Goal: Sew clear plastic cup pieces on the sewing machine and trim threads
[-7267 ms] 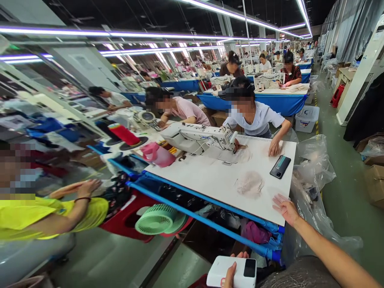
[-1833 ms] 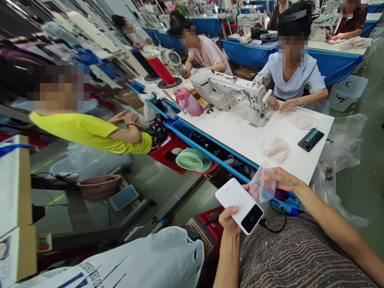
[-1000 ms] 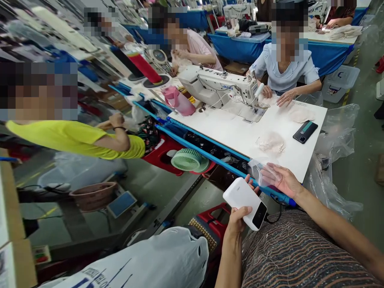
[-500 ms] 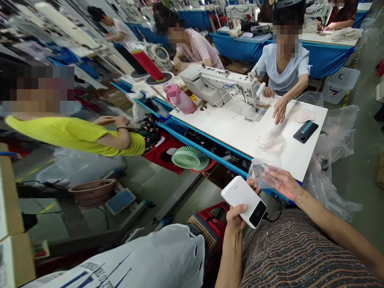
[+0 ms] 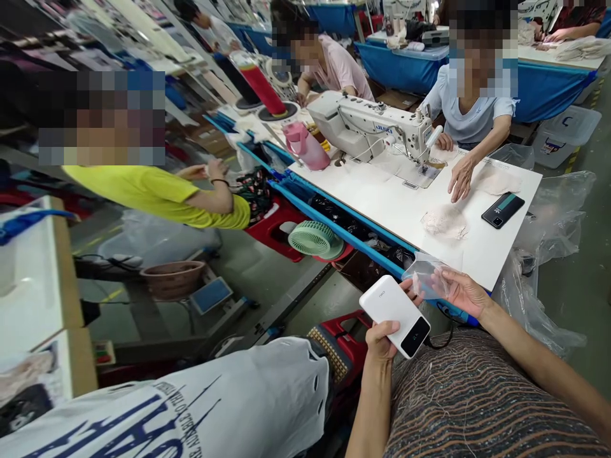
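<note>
Near table edge (image 5: 491, 270), left fingers (image 5: 386, 328) clamp a power bank (image 5: 392, 306); right fingers (image 5: 457, 278) hold plastic (image 5: 426, 273).

Pink jug (image 5: 310, 147) nr wht sewing mach. (image 5: 367, 124), grn fan (image 5: 312, 238) nr red stool (image 5: 279, 230)

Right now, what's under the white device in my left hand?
Your left hand: its fingertips show beyond the white device, thumb on top. The underside and most of the palm are covered.

Printed cloth (image 5: 229, 394) — cropped, device display (image 5: 415, 337) — unreadable
</note>
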Action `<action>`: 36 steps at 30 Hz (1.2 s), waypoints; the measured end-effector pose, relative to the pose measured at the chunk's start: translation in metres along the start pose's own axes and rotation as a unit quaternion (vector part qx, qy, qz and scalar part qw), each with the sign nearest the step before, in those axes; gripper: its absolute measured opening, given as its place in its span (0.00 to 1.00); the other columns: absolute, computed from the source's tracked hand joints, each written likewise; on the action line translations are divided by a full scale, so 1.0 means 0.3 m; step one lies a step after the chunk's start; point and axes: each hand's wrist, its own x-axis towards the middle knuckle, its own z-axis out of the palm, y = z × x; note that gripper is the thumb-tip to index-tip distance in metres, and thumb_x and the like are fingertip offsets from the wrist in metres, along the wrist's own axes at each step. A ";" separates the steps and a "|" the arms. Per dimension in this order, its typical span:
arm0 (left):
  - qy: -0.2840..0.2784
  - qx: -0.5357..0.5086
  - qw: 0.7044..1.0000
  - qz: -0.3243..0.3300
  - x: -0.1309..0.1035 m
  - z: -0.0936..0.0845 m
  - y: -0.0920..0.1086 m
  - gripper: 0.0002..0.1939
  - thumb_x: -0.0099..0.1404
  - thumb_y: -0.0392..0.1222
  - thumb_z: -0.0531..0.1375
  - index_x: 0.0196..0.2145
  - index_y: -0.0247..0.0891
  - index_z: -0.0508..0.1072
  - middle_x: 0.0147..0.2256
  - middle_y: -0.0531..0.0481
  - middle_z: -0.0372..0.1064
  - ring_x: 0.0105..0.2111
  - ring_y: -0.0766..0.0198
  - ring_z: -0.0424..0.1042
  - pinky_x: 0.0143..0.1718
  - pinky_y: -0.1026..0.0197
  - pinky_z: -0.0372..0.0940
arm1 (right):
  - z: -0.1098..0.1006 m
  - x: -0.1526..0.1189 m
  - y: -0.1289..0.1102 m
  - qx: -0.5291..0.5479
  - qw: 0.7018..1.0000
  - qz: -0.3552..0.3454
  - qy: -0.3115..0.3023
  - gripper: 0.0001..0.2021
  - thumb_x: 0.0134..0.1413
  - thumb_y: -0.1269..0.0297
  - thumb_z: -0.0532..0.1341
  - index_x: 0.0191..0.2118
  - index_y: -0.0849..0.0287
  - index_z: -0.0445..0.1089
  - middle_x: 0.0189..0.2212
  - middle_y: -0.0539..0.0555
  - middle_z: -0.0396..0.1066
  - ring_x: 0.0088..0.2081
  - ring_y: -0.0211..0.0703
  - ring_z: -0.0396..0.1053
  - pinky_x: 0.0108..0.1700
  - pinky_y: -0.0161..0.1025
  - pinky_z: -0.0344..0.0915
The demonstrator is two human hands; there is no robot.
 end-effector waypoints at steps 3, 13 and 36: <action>0.013 -0.006 1.000 0.006 0.000 0.014 0.005 0.34 0.36 0.34 0.61 0.46 0.34 0.75 0.51 0.39 0.72 0.59 0.35 0.60 0.59 0.37 0.59 | 0.008 -0.004 -0.003 -0.023 1.000 -0.006 0.010 0.08 0.51 0.70 0.65 0.38 0.58 0.71 0.40 0.54 0.74 0.48 0.44 0.72 0.51 0.41 0.70; 0.034 -0.024 0.997 -0.063 0.009 0.011 0.012 0.37 0.34 0.34 0.61 0.48 0.36 0.73 0.51 0.39 0.72 0.56 0.31 0.63 0.51 0.38 0.67 | 0.010 -0.006 -0.017 -0.034 0.999 -0.014 0.030 0.13 0.47 0.69 0.68 0.41 0.55 0.72 0.38 0.52 0.76 0.43 0.42 0.75 0.48 0.40 0.71; 0.204 -0.012 0.977 -0.059 -0.040 -0.131 -0.075 0.32 0.43 0.39 0.61 0.49 0.42 0.73 0.45 0.47 0.76 0.52 0.41 0.70 0.56 0.39 0.63 | -0.285 0.124 -0.561 -0.463 0.824 -0.120 0.303 0.17 0.54 0.67 0.65 0.50 0.61 0.68 0.54 0.61 0.65 0.57 0.56 0.61 0.59 0.55 0.58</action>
